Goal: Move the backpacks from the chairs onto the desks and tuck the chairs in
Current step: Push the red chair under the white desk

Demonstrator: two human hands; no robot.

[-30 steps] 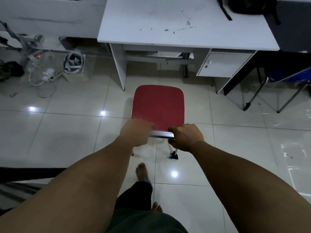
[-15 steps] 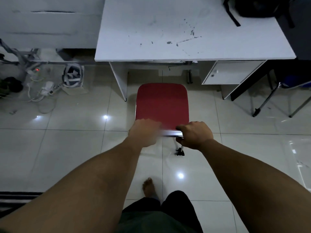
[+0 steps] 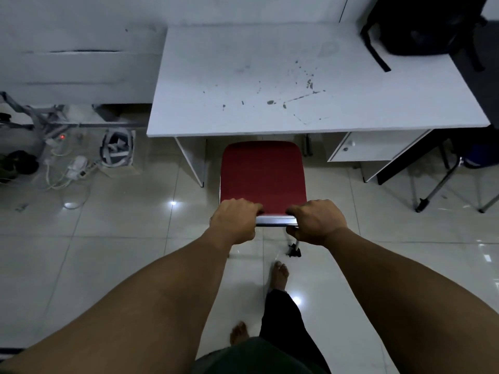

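Glossy pale floor tiles are reflecting ceiling lights as a red chair is being guided toward a white tabletop. The chair's metal back rail is being gripped at both ends, the fingers of the left hand and the right hand wrapped tight around it. The seat's front edge is lying just at the tabletop's near edge. A black backpack is resting on the tabletop's far right corner. A skewed push is being risked, likely knocking the seat against the desk leg. No legible writing is being shown.
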